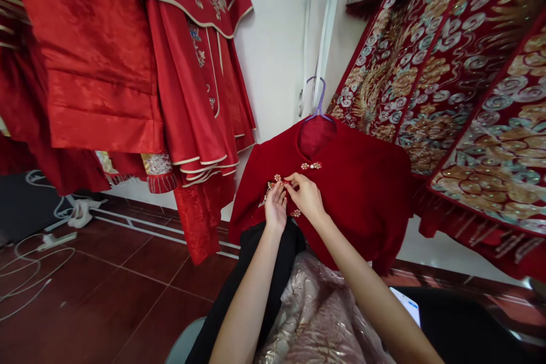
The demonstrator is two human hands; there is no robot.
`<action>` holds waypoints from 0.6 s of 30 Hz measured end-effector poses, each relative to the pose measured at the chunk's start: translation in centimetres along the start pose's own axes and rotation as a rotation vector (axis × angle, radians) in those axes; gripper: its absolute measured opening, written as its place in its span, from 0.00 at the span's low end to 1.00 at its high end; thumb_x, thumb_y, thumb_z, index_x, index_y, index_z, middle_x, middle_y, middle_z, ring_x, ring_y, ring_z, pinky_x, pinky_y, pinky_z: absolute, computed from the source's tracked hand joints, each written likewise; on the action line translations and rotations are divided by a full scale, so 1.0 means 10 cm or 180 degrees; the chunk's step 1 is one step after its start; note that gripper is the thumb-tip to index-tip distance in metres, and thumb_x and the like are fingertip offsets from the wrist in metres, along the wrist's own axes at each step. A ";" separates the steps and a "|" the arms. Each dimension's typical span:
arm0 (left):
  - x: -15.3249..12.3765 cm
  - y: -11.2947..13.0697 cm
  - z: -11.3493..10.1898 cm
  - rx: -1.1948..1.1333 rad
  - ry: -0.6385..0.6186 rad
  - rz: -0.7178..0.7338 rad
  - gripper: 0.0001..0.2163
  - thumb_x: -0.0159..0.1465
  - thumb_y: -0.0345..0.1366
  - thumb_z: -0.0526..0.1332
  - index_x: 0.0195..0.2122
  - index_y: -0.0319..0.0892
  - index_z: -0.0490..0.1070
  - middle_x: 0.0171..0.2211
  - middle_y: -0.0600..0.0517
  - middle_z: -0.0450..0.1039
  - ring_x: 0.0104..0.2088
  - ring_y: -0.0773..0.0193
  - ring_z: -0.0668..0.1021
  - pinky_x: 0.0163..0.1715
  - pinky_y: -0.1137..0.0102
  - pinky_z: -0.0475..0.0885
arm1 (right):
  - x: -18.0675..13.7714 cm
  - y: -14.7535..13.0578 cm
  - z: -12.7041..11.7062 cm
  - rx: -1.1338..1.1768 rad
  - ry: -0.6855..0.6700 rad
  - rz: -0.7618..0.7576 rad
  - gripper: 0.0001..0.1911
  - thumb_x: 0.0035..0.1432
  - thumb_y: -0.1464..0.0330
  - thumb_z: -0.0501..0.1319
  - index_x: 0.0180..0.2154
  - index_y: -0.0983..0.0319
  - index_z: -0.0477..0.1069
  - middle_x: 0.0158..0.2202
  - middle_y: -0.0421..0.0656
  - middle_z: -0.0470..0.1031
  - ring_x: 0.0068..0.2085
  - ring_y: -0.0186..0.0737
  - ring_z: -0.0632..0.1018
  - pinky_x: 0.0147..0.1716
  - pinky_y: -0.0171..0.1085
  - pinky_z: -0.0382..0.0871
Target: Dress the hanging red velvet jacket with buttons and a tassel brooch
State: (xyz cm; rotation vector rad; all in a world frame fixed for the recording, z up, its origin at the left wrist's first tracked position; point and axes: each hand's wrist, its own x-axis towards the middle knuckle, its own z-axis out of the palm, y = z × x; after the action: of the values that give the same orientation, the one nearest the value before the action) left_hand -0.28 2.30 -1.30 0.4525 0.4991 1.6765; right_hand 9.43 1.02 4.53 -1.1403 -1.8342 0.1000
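Observation:
A dark red velvet top (362, 187) hangs on a purple hanger (319, 103) against the white wall, its hem draped toward my lap. Its front carries small beaded gold knot fasteners (311, 166). My left hand (276, 206) and my right hand (305, 193) meet at one fastener on the chest, below the collar. Both hands have their fingertips pinched together on that fastener and the cloth around it. A second fastener peeks out below my right hand.
Bright red satin garments (128, 57) hang at the left. Gold-embroidered red robes (460, 85) hang at the right. Pale patterned fabric (319, 318) lies on my lap, a phone (407, 304) beside it. White cables (38, 256) trail over the dark red tiled floor.

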 end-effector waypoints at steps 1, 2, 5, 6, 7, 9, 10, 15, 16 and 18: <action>0.01 -0.02 0.01 -0.0006 0.0015 0.0032 0.12 0.58 0.36 0.62 0.42 0.44 0.77 0.47 0.51 0.76 0.43 0.70 0.77 0.41 0.77 0.69 | 0.00 0.00 0.01 -0.0022 0.0016 -0.0003 0.06 0.59 0.69 0.58 0.39 0.57 0.71 0.36 0.40 0.76 0.35 0.39 0.77 0.34 0.37 0.70; 0.02 -0.03 0.01 -0.0009 0.0023 0.0068 0.12 0.56 0.34 0.64 0.42 0.44 0.77 0.45 0.51 0.77 0.40 0.72 0.78 0.39 0.78 0.69 | 0.00 0.01 0.02 -0.0026 0.0027 -0.0010 0.06 0.59 0.69 0.57 0.39 0.57 0.71 0.37 0.40 0.76 0.35 0.39 0.77 0.35 0.37 0.70; 0.06 -0.07 0.02 -0.0012 0.0080 0.0168 0.14 0.52 0.30 0.68 0.41 0.42 0.78 0.42 0.51 0.78 0.34 0.74 0.77 0.36 0.80 0.68 | -0.02 0.04 0.07 0.0037 0.0057 -0.0010 0.07 0.60 0.69 0.56 0.40 0.58 0.71 0.37 0.41 0.75 0.36 0.38 0.77 0.34 0.36 0.70; 0.08 -0.08 0.01 -0.0008 0.0105 0.0191 0.14 0.51 0.29 0.68 0.40 0.41 0.78 0.41 0.51 0.78 0.34 0.74 0.77 0.36 0.80 0.68 | -0.03 0.05 0.09 0.0063 0.0081 0.0000 0.07 0.60 0.68 0.56 0.40 0.58 0.72 0.37 0.41 0.75 0.36 0.38 0.77 0.33 0.35 0.71; 0.09 -0.09 0.01 0.0001 0.0121 0.0215 0.14 0.51 0.29 0.69 0.40 0.40 0.78 0.42 0.50 0.78 0.34 0.74 0.77 0.35 0.80 0.68 | -0.03 0.06 0.11 0.0082 0.0108 0.0009 0.08 0.61 0.68 0.56 0.40 0.58 0.72 0.38 0.42 0.75 0.36 0.38 0.77 0.33 0.35 0.71; 0.10 -0.10 0.01 0.0065 0.0135 0.0293 0.14 0.50 0.30 0.69 0.39 0.39 0.79 0.42 0.48 0.78 0.35 0.72 0.78 0.34 0.79 0.68 | -0.04 0.10 0.14 0.0100 0.0163 0.0010 0.09 0.61 0.67 0.55 0.41 0.58 0.72 0.38 0.42 0.75 0.36 0.38 0.77 0.32 0.34 0.71; 0.10 -0.11 0.01 0.0130 0.0133 0.0364 0.14 0.50 0.31 0.69 0.39 0.39 0.79 0.42 0.48 0.78 0.35 0.72 0.78 0.33 0.79 0.68 | -0.05 0.11 0.15 0.0106 0.0188 -0.0003 0.09 0.62 0.67 0.55 0.41 0.59 0.72 0.39 0.43 0.75 0.36 0.38 0.77 0.32 0.35 0.71; 0.09 -0.12 0.02 0.0532 0.0153 0.0760 0.13 0.50 0.36 0.69 0.37 0.41 0.78 0.42 0.49 0.77 0.35 0.70 0.77 0.29 0.79 0.68 | -0.04 0.17 0.17 0.0169 0.0214 -0.0116 0.11 0.62 0.66 0.55 0.43 0.60 0.73 0.39 0.44 0.75 0.36 0.39 0.77 0.34 0.36 0.72; 0.09 -0.13 0.02 0.0606 0.0155 0.0821 0.13 0.50 0.37 0.69 0.37 0.41 0.78 0.42 0.49 0.77 0.35 0.69 0.77 0.28 0.79 0.68 | -0.04 0.18 0.16 0.0188 0.0208 -0.0122 0.12 0.62 0.66 0.55 0.43 0.60 0.74 0.39 0.45 0.76 0.36 0.39 0.77 0.34 0.36 0.72; 0.09 -0.13 0.01 0.0769 0.0149 0.0921 0.14 0.52 0.39 0.68 0.38 0.41 0.77 0.43 0.49 0.77 0.35 0.69 0.77 0.28 0.79 0.68 | -0.04 0.18 0.16 0.0221 0.0199 -0.0115 0.12 0.63 0.66 0.55 0.44 0.59 0.74 0.40 0.45 0.76 0.36 0.39 0.77 0.35 0.36 0.72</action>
State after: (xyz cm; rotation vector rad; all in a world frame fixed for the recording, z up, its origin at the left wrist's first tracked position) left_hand 0.74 3.41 -1.92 0.6891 0.7013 1.9157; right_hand 9.51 2.33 2.49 -1.0505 -1.7818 0.1054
